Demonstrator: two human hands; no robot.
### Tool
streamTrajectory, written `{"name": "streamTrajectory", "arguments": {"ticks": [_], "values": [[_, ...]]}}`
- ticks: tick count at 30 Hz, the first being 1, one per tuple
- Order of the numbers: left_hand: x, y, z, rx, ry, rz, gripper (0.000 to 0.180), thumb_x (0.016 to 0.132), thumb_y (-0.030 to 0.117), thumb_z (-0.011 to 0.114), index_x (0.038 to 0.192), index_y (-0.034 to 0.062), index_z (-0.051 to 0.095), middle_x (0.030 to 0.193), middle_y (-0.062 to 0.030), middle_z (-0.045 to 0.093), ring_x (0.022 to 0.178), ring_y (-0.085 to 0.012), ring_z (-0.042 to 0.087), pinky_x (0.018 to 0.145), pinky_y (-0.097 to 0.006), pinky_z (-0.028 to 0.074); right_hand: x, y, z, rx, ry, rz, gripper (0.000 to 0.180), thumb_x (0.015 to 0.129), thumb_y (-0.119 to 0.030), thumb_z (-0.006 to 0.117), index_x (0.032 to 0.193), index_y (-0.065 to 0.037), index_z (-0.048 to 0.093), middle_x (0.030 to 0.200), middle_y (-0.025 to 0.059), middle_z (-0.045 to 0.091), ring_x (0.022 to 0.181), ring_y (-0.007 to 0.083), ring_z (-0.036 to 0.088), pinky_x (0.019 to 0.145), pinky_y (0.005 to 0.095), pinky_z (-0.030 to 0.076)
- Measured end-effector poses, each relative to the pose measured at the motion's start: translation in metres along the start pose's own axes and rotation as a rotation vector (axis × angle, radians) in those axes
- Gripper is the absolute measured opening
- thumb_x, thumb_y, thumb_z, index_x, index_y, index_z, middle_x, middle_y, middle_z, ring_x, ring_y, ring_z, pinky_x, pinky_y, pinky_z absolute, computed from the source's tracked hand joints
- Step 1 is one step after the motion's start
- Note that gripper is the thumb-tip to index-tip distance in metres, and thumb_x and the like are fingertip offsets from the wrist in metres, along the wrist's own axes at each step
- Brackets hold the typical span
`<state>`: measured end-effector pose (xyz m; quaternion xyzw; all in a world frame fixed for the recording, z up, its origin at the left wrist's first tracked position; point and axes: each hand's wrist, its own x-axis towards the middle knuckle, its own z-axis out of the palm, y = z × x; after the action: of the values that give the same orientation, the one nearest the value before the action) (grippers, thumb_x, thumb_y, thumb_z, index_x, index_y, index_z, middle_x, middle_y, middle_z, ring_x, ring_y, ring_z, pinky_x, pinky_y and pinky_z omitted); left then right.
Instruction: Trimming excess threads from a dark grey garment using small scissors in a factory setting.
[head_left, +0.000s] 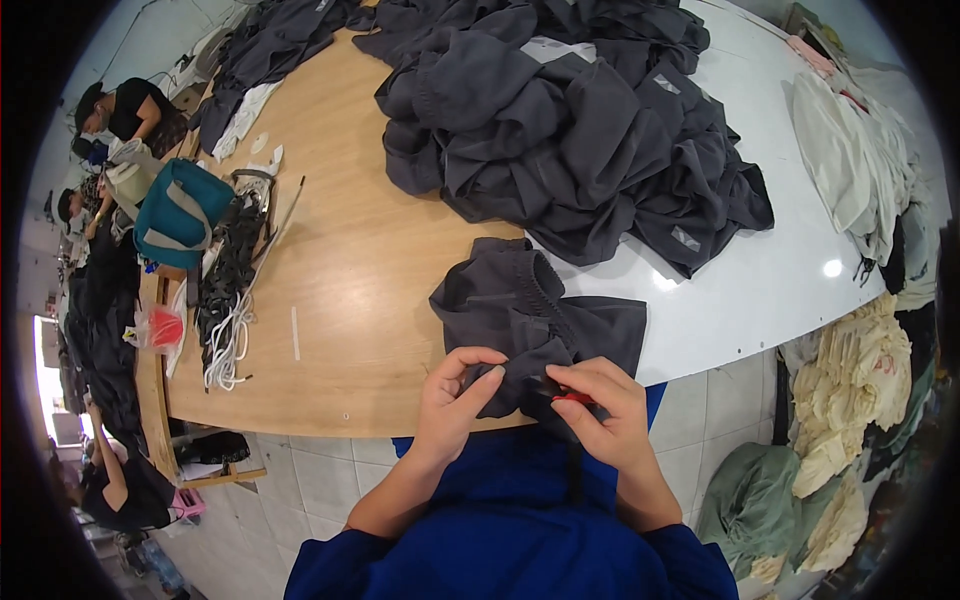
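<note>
We have the dark grey garment (500, 300) at the table's near edge, directly ahead of our hands, its gathered band running away from our fingers. Our left hand (460, 400) pinches a fold of it between thumb and forefinger; our right hand (603, 410) holds a small red tool (575, 398) against the cloth, the fingers hiding most of its shape.

Beyond both hands, a big heap of dark garments (590, 140) blocks the way further forward, spreading from the wooden tabletop (340, 330) onto the white tabletop (750, 190). Left of our left hand lie a pale strip (295, 333), then white cords (232, 345), black straps (228, 265) and a teal bag (183, 213). Right of our right hand, below table level, we see cream cloth pieces (860, 370) and a green bundle (750, 500).
</note>
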<state>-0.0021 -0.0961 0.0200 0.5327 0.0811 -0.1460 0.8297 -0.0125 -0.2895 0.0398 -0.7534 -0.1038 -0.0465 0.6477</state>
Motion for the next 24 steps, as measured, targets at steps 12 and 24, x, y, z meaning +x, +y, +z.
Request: {"name": "streamTrajectory", "arguments": {"ticks": [12,24], "values": [[-0.005,0.0,0.002,0.109,-0.031,0.142,0.017,0.088,0.0,0.059,0.105,0.0003,0.058,0.101,-0.0034,0.06,0.094,-0.0077,0.054,0.083,-0.02,0.042,-0.005,-0.001,0.011,-0.501,0.141,-0.213,0.027,0.067,-0.008,0.076,0.093,-0.009,0.072,0.077,0.0039,0.061,0.06,0.0179,0.054,0.052,0.0268,0.043],[-0.008,0.0,0.002,0.164,-0.038,0.206,0.018,0.088,-0.002,0.059,0.105,-0.0008,0.057,0.102,-0.0044,0.06,0.097,-0.0096,0.055,0.086,-0.022,0.042,-0.006,-0.001,0.014,-0.533,0.147,-0.262,0.029,0.065,-0.009,0.076,0.094,-0.01,0.072,0.077,0.0029,0.06,0.06,0.0182,0.052,0.052,0.0276,0.041]]}}
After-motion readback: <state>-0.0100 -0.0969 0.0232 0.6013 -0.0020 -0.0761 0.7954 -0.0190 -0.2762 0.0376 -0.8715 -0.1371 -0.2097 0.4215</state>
